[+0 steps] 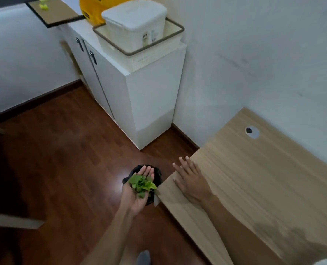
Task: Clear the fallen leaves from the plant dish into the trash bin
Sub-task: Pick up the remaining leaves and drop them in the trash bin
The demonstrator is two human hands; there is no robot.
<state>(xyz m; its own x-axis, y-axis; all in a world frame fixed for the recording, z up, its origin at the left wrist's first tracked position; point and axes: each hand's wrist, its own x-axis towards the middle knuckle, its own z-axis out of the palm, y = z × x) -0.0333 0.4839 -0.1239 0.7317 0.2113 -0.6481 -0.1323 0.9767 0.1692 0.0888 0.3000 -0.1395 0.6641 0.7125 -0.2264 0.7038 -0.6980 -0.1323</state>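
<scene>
My left hand (138,190) is turned palm up with fingers nearly straight, carrying a small heap of green leaves (142,184) on the palm. It hovers directly over a small black trash bin (158,174) standing on the floor beside the desk corner; the hand and leaves hide most of the bin. My right hand (190,178) lies flat, palm down with fingers spread, on the near-left corner of the light wooden desk (254,178). No plant dish is in view.
A white cabinet (139,96) stands against the wall beyond the bin, topped by a white basket and lidded box (137,25). Dark wooden floor (63,150) spreads to the left. A grey-socked foot (144,257) shows at the bottom edge.
</scene>
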